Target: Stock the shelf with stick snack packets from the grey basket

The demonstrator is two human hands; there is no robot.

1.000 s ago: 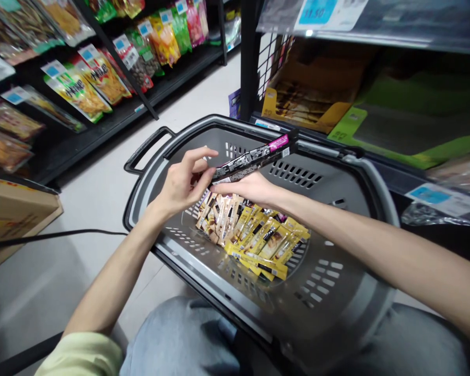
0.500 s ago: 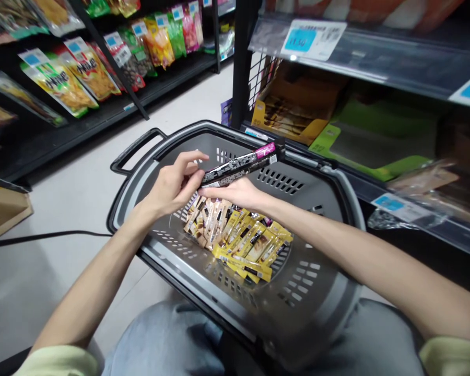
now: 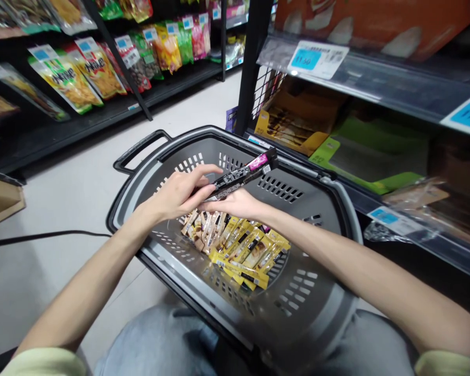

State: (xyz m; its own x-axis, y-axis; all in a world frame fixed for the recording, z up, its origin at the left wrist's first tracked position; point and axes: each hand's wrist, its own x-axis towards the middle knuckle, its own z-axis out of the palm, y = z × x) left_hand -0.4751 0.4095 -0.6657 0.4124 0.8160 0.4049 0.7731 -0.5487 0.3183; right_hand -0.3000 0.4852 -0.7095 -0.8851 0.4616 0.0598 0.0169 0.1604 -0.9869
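Over a grey shopping basket (image 3: 337,209), my two hands hold a small stack of long black snack packets (image 3: 245,175) with a pink patch near one end. My left hand (image 3: 186,190) grips the near end from the left, its thumb along the packets and its index finger raised. My right hand (image 3: 237,203) supports them from below, its fingers partly hidden by the packets and the left hand. Beneath the hands, yellow snack sticks (image 3: 246,250) and beige snack sticks (image 3: 211,230) lie in a heap on the basket floor.
To the right, a shelf (image 3: 376,86) holds a yellow display box (image 3: 301,143) and a green display box (image 3: 368,180). Bagged snacks (image 3: 66,78) hang across the aisle. The basket's black handle (image 3: 141,151) sticks out left. A cardboard box (image 3: 2,201) stands at far left.
Both hands and the black packets have sunk slightly lower over the basket, and the packets sit a little further left. The camera view has shifted slightly. The grip looks the same.
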